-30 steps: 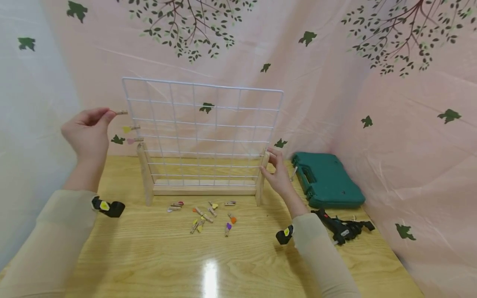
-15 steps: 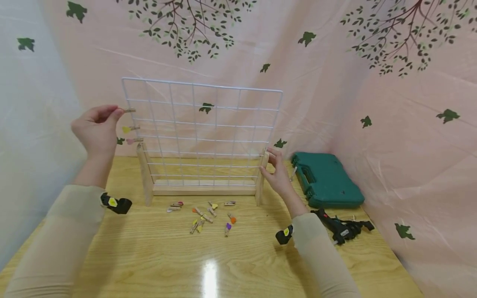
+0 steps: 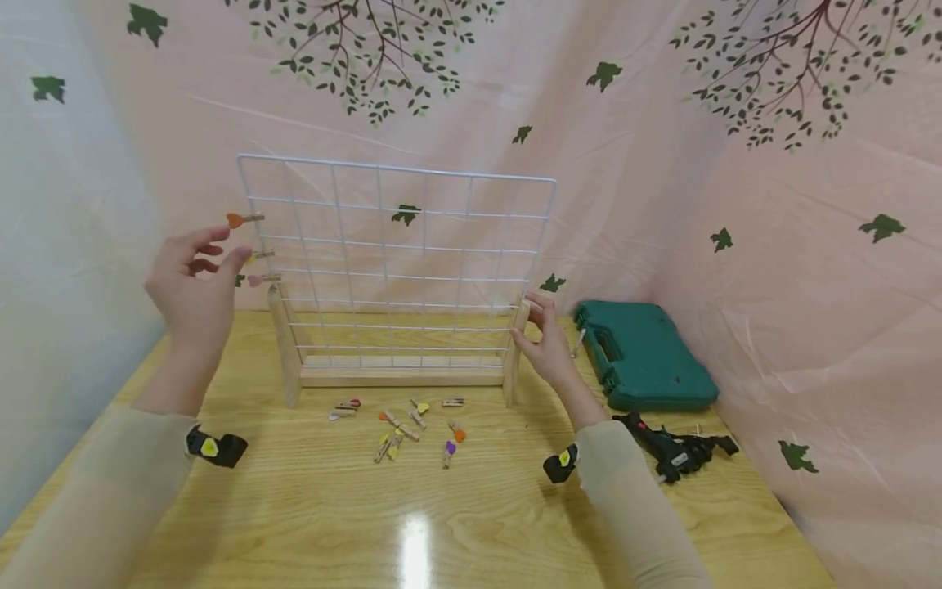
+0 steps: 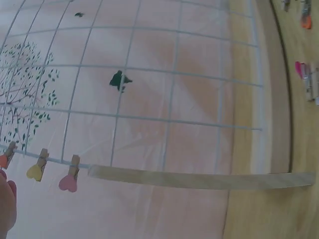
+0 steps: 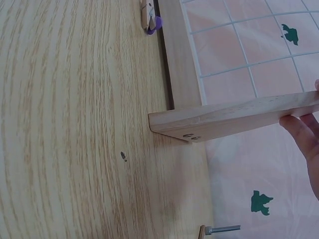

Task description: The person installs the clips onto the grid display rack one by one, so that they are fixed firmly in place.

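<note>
A white wire grid stands in a wooden frame. Along its left edge are clipped three small clothespins with hearts: an orange-heart one on top, a yellow-heart one below it, and a pink-heart one lowest. My left hand is just left of the grid, thumb and fingers apart, nothing pinched between them; its fingertips are close under the orange heart. With my right hand I grip the right upright of the frame near its top.
Several loose heart clothespins lie on the table in front of the frame. A green case and a black glue gun are at the right. Printed cloth hangs behind and at both sides.
My left hand brought the orange-heart clothespin rightward onto the grid's left edge, then let go and lowered slightly. The right hand stays on the upright.
</note>
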Demonstrator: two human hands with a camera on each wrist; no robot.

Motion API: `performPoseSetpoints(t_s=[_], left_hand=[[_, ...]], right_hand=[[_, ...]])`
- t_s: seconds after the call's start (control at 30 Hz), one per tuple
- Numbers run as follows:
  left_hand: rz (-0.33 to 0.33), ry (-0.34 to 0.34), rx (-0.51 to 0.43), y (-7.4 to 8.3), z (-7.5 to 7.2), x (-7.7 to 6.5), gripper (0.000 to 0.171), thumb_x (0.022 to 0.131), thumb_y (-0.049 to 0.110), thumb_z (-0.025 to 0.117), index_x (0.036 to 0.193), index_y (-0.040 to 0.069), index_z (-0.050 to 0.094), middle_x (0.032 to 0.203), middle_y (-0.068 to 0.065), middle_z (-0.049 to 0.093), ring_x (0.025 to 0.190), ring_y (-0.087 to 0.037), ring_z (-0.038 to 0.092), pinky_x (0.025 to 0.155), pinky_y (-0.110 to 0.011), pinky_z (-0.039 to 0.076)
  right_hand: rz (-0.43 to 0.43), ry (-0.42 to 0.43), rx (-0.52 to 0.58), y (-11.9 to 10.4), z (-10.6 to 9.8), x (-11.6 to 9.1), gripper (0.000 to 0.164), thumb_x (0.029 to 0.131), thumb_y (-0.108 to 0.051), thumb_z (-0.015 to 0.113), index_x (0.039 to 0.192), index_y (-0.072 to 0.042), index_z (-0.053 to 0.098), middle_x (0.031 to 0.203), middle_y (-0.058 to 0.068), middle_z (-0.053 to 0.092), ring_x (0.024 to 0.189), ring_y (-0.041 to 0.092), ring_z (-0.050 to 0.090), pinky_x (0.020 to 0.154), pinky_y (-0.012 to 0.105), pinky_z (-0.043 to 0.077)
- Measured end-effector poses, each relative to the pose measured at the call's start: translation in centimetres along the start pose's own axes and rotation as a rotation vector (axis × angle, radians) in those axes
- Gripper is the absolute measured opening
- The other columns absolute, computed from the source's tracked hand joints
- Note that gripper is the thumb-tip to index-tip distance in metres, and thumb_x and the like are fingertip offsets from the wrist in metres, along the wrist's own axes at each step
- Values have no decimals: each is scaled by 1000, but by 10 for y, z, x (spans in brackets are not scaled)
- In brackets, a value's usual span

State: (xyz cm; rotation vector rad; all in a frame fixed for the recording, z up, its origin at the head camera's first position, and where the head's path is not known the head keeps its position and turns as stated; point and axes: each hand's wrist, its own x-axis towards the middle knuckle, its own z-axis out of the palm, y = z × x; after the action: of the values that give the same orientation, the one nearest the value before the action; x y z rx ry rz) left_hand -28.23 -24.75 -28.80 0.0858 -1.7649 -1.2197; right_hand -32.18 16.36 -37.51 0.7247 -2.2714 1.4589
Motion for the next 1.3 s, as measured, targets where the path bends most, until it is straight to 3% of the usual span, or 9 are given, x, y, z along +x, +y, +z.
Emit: performPoseSetpoints(t_s=[0.1, 0.33, 0.53, 0.67, 0.77, 0.9, 1.0, 1.1, 1.3], left_hand=[[73, -113, 46, -7, -1, -24, 31, 72, 21, 73, 102, 13, 68, 96, 2, 64, 78, -4, 51, 65, -11, 39], [125, -436, 143, -39, 1, -82, 32, 74, 22, 72, 103, 11, 65, 93, -2, 64, 76, -12, 51, 62, -14, 41], [168, -668, 229, -75, 4, -116, 36, 73, 25, 72, 105, 10, 64, 92, -4, 64, 77, -16, 54, 57, -18, 44], [171, -841, 272, -92, 1, -134, 37, 72, 20, 74, 105, 9, 64, 97, -5, 65, 81, -19, 57, 61, -28, 49], [163, -963, 270, -97, -1, -141, 34, 72, 16, 74, 103, 9, 64, 101, -5, 63, 89, -26, 58, 71, -41, 51], [195, -1063, 272, -101, -1, -143, 32, 71, 14, 73, 101, 10, 64, 103, -6, 62, 105, -39, 51, 88, -56, 41], [248, -1094, 304, -105, -1, -143, 31, 71, 15, 73, 100, 12, 65, 103, -4, 62, 106, -36, 50, 90, -54, 40], [289, -1121, 329, -110, -1, -143, 27, 72, 17, 73, 99, 15, 66, 102, -1, 60, 97, -25, 54, 83, -45, 47], [266, -1177, 301, -117, 0, -143, 25, 74, 17, 71, 98, 15, 65, 102, 0, 59, 92, -17, 55, 78, -33, 50]], right_hand=[[2, -2, -8, 0, 0, 0, 57, 83, 3, 57, 131, -4, 26, 124, 27, 44, 114, 37, 45, 72, 52, 51], [-3, 6, -31, 1, 0, 1, 57, 83, 2, 57, 131, -5, 26, 124, 27, 45, 112, 36, 47, 73, 50, 51], [0, 5, -9, 2, 0, 0, 58, 83, 3, 57, 131, -3, 25, 123, 26, 44, 113, 37, 46, 73, 50, 51], [2, 5, -14, 2, 1, 0, 58, 84, 2, 57, 131, -3, 25, 125, 26, 44, 114, 37, 46, 72, 49, 51], [-2, 5, -6, 2, 1, 1, 58, 83, 3, 57, 131, -2, 25, 125, 28, 43, 114, 38, 45, 71, 50, 51], [-14, 7, 13, 2, 0, 1, 58, 83, 4, 57, 131, -2, 26, 124, 31, 42, 114, 39, 45, 71, 53, 50], [-23, 7, 9, 2, -1, 1, 57, 83, 4, 57, 131, -2, 26, 124, 31, 42, 114, 39, 45, 71, 52, 50], [-35, 6, -2, 3, 0, 1, 57, 83, 4, 57, 130, -1, 26, 124, 30, 43, 113, 39, 45, 71, 51, 51], [-38, 6, -23, 4, 0, 1, 58, 82, 3, 58, 131, -2, 27, 124, 27, 43, 114, 36, 46, 72, 49, 52]])
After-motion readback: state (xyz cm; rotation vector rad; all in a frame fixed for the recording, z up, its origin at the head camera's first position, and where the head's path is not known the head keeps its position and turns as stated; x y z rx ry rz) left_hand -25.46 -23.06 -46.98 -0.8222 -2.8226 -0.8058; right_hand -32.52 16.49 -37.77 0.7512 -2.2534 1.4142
